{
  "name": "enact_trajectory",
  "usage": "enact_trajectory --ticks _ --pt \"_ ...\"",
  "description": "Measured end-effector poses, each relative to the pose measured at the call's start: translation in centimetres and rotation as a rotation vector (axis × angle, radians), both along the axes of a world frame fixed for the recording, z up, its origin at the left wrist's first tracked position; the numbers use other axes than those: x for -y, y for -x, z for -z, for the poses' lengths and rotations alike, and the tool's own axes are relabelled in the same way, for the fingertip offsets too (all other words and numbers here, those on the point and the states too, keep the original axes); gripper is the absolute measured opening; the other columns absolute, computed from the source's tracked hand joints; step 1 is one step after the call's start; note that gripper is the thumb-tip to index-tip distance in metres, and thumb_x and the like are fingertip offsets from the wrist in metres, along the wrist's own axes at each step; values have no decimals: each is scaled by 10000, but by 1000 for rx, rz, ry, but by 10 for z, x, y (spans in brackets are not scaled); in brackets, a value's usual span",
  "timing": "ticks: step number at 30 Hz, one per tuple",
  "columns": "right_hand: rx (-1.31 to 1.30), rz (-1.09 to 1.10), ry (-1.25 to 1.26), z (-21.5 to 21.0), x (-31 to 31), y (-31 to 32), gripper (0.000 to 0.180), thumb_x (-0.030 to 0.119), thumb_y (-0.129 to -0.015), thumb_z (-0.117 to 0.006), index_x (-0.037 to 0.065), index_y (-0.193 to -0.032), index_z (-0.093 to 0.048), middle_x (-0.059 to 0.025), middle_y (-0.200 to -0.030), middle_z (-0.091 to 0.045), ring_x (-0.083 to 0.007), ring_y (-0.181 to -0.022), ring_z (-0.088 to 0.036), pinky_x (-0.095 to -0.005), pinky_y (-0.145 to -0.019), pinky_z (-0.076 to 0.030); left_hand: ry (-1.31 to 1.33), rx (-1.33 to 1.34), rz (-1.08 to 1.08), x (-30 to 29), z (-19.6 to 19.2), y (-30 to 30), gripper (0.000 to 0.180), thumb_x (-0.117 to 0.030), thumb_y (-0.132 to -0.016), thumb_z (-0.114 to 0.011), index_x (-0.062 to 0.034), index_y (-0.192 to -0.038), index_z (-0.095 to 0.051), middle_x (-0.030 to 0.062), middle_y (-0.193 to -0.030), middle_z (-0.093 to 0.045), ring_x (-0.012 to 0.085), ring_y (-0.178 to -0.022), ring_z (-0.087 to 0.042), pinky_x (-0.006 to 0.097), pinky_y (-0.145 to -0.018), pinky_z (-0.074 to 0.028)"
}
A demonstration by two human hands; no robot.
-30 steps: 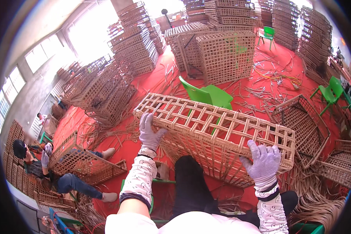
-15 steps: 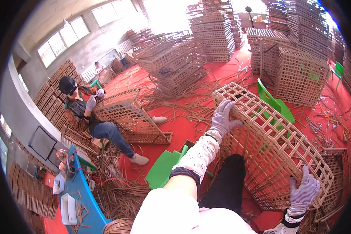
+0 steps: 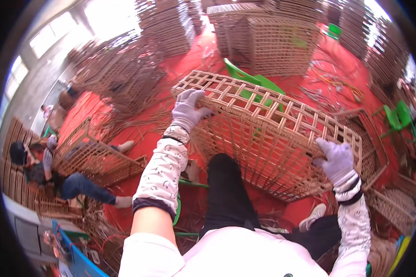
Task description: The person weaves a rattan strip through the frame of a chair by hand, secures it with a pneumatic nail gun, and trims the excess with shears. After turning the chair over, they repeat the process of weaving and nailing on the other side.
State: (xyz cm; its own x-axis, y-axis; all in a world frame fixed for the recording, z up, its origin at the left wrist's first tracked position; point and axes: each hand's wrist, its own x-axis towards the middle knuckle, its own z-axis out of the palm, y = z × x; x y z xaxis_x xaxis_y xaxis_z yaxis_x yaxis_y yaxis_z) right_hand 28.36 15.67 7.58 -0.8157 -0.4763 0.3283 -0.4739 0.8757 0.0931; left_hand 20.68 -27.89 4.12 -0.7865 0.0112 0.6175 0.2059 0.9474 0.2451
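Note:
A large rectangular woven basket (image 3: 251,156) in brown open lattice is tilted in front of me, its narrow side wall turned up and its lattice panel sloping down toward my knees. My left hand (image 3: 188,110), in a pale lilac glove, grips the left end of its rim, thumb lying along the inner edge. At the right end my right hand (image 3: 336,160), gloved the same, has its fingers hooked over the rim. Patterned sleeve covers are on both forearms. Just beyond the basket stands a green plastic chair (image 3: 269,87), partly hidden by the lattice.
Across the red floor (image 3: 196,60) lie loose strips. To the left a seated person (image 3: 41,171) holds another lattice basket (image 3: 94,154). Stacked baskets (image 3: 282,46) rise at the back. Another green chair (image 3: 397,115) stands right, a blue table (image 3: 74,254) lower left.
The view has swung to the right. The basket appears more level and further left in the picture, still gripped by both hands. My right hand has moved up in the picture.

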Motion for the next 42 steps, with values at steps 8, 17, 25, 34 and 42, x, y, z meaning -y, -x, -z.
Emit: enact_trajectory --ticks 8,17,25,34,42 --pt "31 244 -40 -9 -143 -41 621 165 -520 -779 127 -1100 -561 -67 -913 -633 -242 -865 -596 -367 -791 -385 -68 -59 482 -101 -13 -27 425 -235 -625 -748 -151 -1020 -618 20 -973 -628 224 -930 -575 349 -879 -374" --pt "-3 444 -206 6 -221 -137 678 126 -549 -754 143 -1181 -510 -35 -925 -590 -222 -872 -554 -374 -767 -373 1 62 837 -218 -41 -60 461 -310 -593 -760 -159 -1002 -611 19 -937 -600 244 -916 -565 372 -862 -395" --pt "-207 707 70 -17 -225 -224 498 177 -750 -644 94 -1220 -499 -109 -1185 -529 -304 -1120 -471 -387 -962 -361 23 155 860 -247 -28 -69 435 -202 -586 -774 -100 -982 -625 77 -1018 -578 266 -954 -550 351 -808 -457" --pt "-15 2073 729 14 -304 -462 526 387 -781 -548 -61 -1058 -553 -168 -825 -626 -209 -657 -611 -323 -587 -483 -29 236 813 -229 -6 -47 339 -57 -689 -709 28 -987 -571 133 -1044 -534 266 -957 -535 328 -829 -447" --pt "164 1816 846 64 -256 -427 716 316 -662 -710 63 -1271 -429 -117 -1103 -590 -225 -1000 -568 -351 -842 -438 29 190 715 -208 -12 -49 325 -65 -659 -724 9 -950 -599 139 -1046 -549 278 -914 -553 341 -806 -458"
